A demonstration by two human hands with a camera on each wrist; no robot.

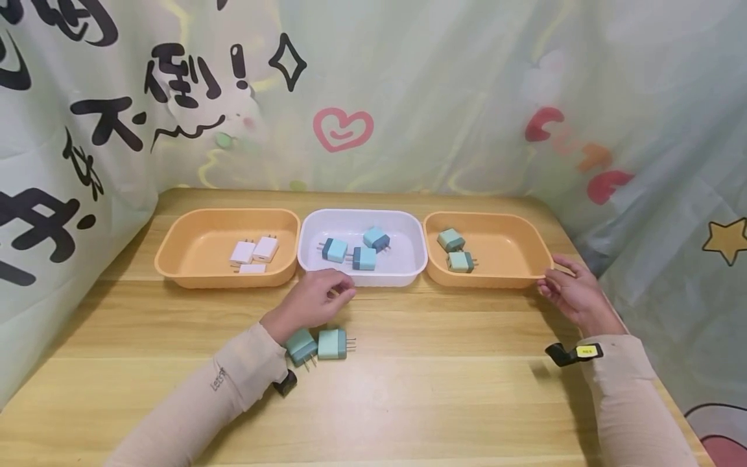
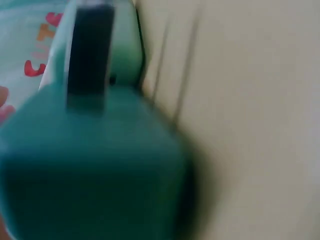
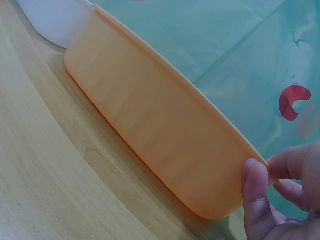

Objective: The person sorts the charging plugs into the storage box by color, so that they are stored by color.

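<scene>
My right hand (image 1: 578, 295) pinches the front right corner of the right orange tray (image 1: 487, 280); in the right wrist view its thumb (image 3: 256, 187) lies against the outer wall. My left hand (image 1: 318, 298) hovers before the white tray (image 1: 373, 280), its fingers loosely bent and nothing seen in them. Two green plug chargers lie on the table by the left wrist, one partly under it (image 1: 301, 347) and one beside it (image 1: 332, 344). A blurred green charger (image 2: 95, 160) fills much of the left wrist view. Two green chargers (image 1: 461, 262) sit in the right tray.
The three trays stand side by side along the back of the wooden table (image 1: 420, 402). Three blue chargers (image 1: 335, 250) lie in the white tray. The left orange tray (image 1: 192, 240) holds three white chargers (image 1: 266, 249). A printed curtain (image 1: 432, 97) hangs behind and at both sides.
</scene>
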